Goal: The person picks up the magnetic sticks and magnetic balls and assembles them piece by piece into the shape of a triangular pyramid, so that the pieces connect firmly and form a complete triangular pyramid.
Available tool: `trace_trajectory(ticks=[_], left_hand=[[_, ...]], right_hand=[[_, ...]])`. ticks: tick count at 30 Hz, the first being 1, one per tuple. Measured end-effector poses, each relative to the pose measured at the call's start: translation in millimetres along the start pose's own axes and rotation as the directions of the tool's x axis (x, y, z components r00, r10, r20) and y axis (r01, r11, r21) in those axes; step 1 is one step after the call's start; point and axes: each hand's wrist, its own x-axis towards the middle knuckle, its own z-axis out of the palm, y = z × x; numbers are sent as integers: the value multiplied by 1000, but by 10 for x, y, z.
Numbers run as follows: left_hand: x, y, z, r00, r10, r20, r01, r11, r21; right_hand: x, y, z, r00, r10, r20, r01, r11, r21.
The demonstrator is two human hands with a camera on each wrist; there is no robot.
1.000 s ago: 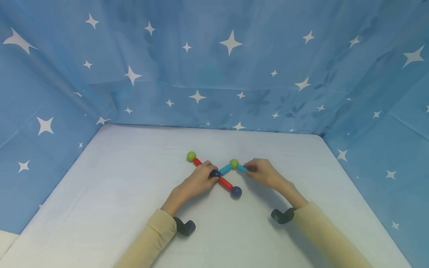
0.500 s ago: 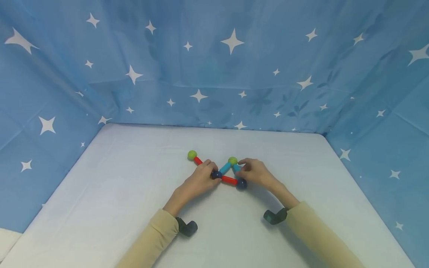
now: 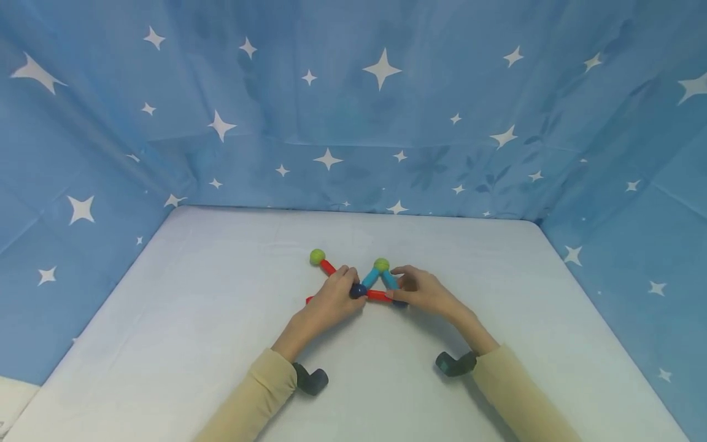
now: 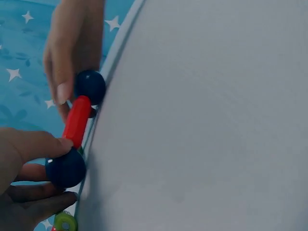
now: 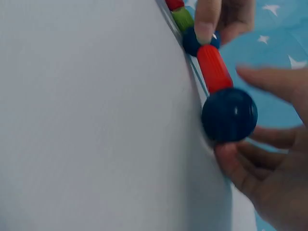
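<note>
On the white tabletop (image 3: pixel 221 344), the left hand (image 3: pixel 331 299) pinches a dark blue ball (image 3: pixel 358 290), steadying the joint. The right hand (image 3: pixel 422 291) curls round the other dark blue ball (image 5: pixel 229 114), closing a triangle of red rod (image 3: pixel 378 296) and blue rods (image 3: pixel 371 277).

Smooth plastic toy pieces on a matt bench, cloth all round.

The dark blue balls (image 5: pixel 229 114) looked like smooth, slightly glossy plastic, one showing a small highlight; the red rods (image 4: pixel 77 121) had a satin plastic sheen, and the light blue rods (image 3: pixel 390 280) looked alike. The green balls (image 3: pixel 317 256) seemed matt, faintly textured. The bench (image 3: pixel 221 344) carried a pale, matt, smooth surface. Along its far and side edges hung thin blue star-printed cloth (image 3: pixel 353 123), creased and matt. The sleeves (image 3: pixel 259 393) were soft beige knit.
</note>
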Motion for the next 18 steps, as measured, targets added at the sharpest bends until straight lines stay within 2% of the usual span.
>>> trace_trajectory(ticks=[3, 6, 8, 10, 12, 14, 18], left_hand=[[33, -3, -22, 1000, -6, 0, 6, 997, -73], [67, -36, -95, 998, 3, -66, -12, 992, -124], [80, -72, -168, 991, 5, -137, -21, 993, -112], [84, -128, -238, 980, -10, -198, -3, 998, -64], [77, -188, -297, 974, -34, -223, 31, 999, -14], [65, -233, -339, 974, -71, -216, 76, 997, 18], [26, -238, -375, 984, -134, -120, 141, 989, 49]], right_hand=[[-50, 118, 6, 998, -55, 26, 55, 998, 15], [-82, 212, 28, 996, -85, 19, 84, 996, 16], [-80, 248, 51, 996, -91, 3, 91, 996, 23], [-71, 265, 71, 995, -97, -11, 98, 995, 27], [-56, 267, 90, 995, -100, -19, 100, 994, 37], [-46, 257, 104, 994, -105, -17, 106, 993, 46], [-22, 241, 131, 994, -109, -7, 109, 993, 46]])
